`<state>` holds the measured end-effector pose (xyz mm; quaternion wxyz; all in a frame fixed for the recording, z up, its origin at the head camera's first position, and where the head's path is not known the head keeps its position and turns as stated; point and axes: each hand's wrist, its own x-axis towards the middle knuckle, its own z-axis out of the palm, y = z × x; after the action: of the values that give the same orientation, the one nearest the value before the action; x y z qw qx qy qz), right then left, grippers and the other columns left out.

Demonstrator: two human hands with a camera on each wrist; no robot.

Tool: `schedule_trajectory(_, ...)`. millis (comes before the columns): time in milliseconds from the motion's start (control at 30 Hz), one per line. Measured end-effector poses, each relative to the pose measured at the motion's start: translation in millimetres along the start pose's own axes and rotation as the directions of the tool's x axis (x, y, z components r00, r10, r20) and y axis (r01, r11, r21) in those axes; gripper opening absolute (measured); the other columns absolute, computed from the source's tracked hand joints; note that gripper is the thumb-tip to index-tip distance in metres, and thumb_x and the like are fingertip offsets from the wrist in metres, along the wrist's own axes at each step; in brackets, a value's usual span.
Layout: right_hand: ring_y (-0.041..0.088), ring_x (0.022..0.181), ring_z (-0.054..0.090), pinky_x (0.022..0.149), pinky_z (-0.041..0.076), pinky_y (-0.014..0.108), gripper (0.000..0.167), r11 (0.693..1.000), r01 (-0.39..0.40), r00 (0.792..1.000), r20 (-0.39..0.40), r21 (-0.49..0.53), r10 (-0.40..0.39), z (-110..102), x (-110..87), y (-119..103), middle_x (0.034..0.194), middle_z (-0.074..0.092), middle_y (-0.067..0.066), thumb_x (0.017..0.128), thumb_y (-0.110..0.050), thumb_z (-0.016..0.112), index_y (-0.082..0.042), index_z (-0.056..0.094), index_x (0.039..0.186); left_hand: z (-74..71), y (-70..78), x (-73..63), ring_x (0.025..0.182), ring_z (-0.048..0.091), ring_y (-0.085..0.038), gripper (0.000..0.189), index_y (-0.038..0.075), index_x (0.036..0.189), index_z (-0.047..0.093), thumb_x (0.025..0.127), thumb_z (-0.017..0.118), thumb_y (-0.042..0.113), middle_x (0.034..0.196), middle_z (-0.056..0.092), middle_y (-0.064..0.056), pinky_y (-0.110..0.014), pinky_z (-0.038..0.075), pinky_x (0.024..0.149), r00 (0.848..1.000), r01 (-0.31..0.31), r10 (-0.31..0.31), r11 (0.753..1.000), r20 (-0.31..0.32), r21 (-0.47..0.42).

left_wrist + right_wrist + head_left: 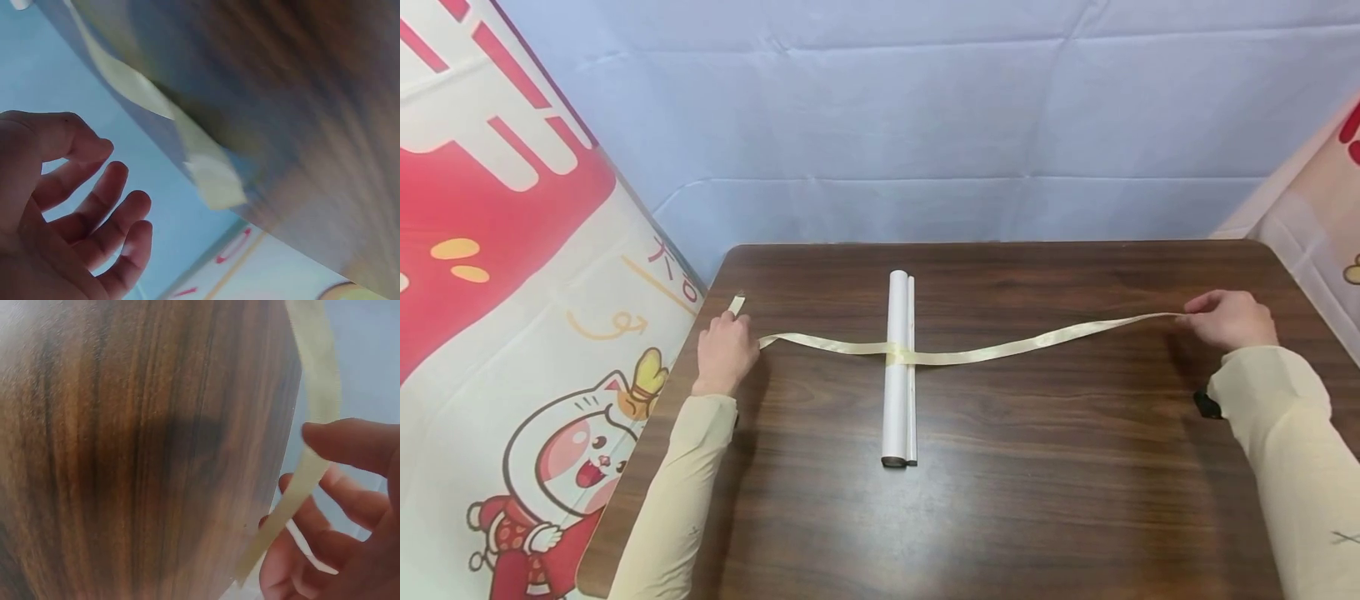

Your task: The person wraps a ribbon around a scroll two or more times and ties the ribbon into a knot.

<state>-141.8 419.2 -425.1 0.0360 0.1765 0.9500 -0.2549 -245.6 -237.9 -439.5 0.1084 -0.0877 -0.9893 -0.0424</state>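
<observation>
A pale yellow ribbon (1037,341) stretches sideways across a white roll (897,400) and the thin white rod (912,408) along its right side. Whether the ribbon is knotted there cannot be told. My right hand (1232,320) pinches the ribbon's right part between thumb and fingers, its tail (269,540) hanging past them. Near the ribbon's left end (737,305) is my left hand (727,352). In the left wrist view, its fingers (103,206) are loosely bent, and the ribbon (206,162) lies apart from them.
A dark brown wooden table (1037,483) with rounded corners bears the roll. Behind it hangs a light blue cloth (887,125). At the left is a cartoon-printed sheet (460,358), and another printed sheet (1315,208) hangs at the right.
</observation>
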Motion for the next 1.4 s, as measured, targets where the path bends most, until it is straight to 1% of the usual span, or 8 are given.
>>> schedule_trajectory(133, 0.064, 0.11, 0.035, 0.088, 0.03, 0.07, 0.05, 0.997, -0.07, 0.996, 0.062, -0.032, 0.072, 0.6, -1.0, -1.8, 0.125, 0.042, 0.04, 0.087, -0.028, 0.059, 0.007, 0.048, 0.123, -7.4, 15.0, 1.7, 0.088, 0.061, -0.041, 0.015, 0.0, 0.088, 0.065, 0.081, 0.056, 0.009, 0.093, 0.063, -0.021, -0.055, 0.049, 0.072, 0.999, -0.03, 0.034, 0.992, 0.024, -0.126)
schedule_trajectory(300, 0.071, 0.115, 0.018, 0.088, 0.015, 0.078, 0.057, 0.992, -0.104, 0.988, 0.104, -0.075, 0.112, 3.2, -2.0, -11.9, 0.128, 0.034, 0.041, 0.083, -0.027, 0.061, 0.006, 0.043, 0.126, -19.8, 40.6, 4.6, 0.089, 0.059, -0.032, 0.02, 0.003, 0.099, 0.067, 0.086, 0.057, 0.015, 0.099, 0.063, -0.015, -0.048, 0.049, 0.076, 0.993, -0.031, 0.063, 0.958, 0.105, -0.285)
schedule_trajectory(567, 0.07, 0.113, 0.023, 0.083, 0.018, 0.075, 0.056, 0.998, 0.023, 0.99, 0.138, -0.052, -0.015, 23.2, 2.9, -34.1, 0.125, 0.043, 0.038, 0.087, -0.035, 0.061, 0.006, 0.048, 0.123, -16.8, 79.1, 12.3, 0.091, 0.06, -0.029, 0.017, 0.006, 0.096, 0.07, 0.089, 0.058, 0.016, 0.093, 0.064, -0.009, -0.044, 0.05, 0.077, 0.975, -0.191, 0.214, 0.949, 0.067, -0.25)
schedule_trajectory(667, 0.069, 0.113, 0.026, 0.083, 0.021, 0.075, 0.053, 0.996, 0.069, 0.988, 0.142, -0.049, -0.061, 35.6, 5.6, -46.8, 0.125, 0.047, 0.036, 0.087, -0.035, 0.061, 0.004, 0.052, 0.121, -13.2, 90.5, 13.9, 0.094, 0.061, -0.026, 0.017, 0.007, 0.098, 0.07, 0.09, 0.058, 0.016, 0.097, 0.067, -0.008, -0.042, 0.05, 0.083, 0.949, -0.234, 0.289, 0.912, 0.125, -0.336)
schedule_trajectory(800, 0.065, 0.115, 0.031, 0.085, 0.024, 0.073, 0.047, 0.99, 0.133, 0.978, 0.169, -0.043, -0.124, 49.0, 5.4, -69.4, 0.123, 0.051, 0.034, 0.088, -0.033, 0.061, 0.003, 0.054, 0.118, -9.3, 103.6, 14.8, 0.1, 0.063, -0.023, 0.021, 0.004, 0.106, 0.068, 0.093, 0.058, 0.017, 0.104, 0.068, -0.009, -0.039, 0.05, 0.09, 0.885, -0.292, 0.415, 0.848, 0.212, -0.443)
schedule_trajectory(933, 0.058, 0.115, 0.041, 0.085, 0.029, 0.068, 0.042, 0.978, 0.208, 0.961, 0.19, -0.028, -0.199, 60.0, 2.9, -95.0, 0.122, 0.056, 0.03, 0.089, -0.031, 0.06, 0.002, 0.057, 0.116, -5.7, 115.9, 14.2, 0.105, 0.063, -0.023, 0.025, 0.002, 0.111, 0.066, 0.094, 0.058, 0.017, 0.109, 0.068, -0.01, -0.038, 0.049, 0.094, 0.834, -0.351, 0.505, 0.797, 0.223, -0.491)
schedule_trajectory(1133, 0.052, 0.112, 0.05, 0.083, 0.033, 0.067, 0.032, 0.935, 0.355, 0.92, 0.178, 0.005, -0.35, 82.5, -3.4, -135.5, 0.117, 0.064, 0.024, 0.089, -0.025, 0.063, -0.002, 0.064, 0.111, -7.5, 137.9, 13.9, 0.105, 0.059, -0.021, 0.023, 0.005, 0.111, 0.066, 0.094, 0.059, 0.019, 0.108, 0.065, -0.007, -0.036, 0.047, 0.094, 0.818, -0.386, 0.535, 0.783, 0.212, -0.487)
schedule_trajectory(1400, 0.048, 0.116, 0.047, 0.088, 0.034, 0.067, 0.026, 0.854, 0.52, 0.827, 0.231, 0.028, -0.512, 123.9, -19.3, -179.4, 0.12, 0.063, 0.019, 0.092, -0.022, 0.062, -0.007, 0.068, 0.113, -2.1, 155.8, 15.2, 0.096, 0.055, -0.022, 0.024, 0.008, 0.113, 0.066, 0.094, 0.058, 0.019, 0.108, 0.062, -0.009, -0.034, 0.047, 0.085, 0.783, -0.456, 0.577, 0.788, 0.235, -0.414)
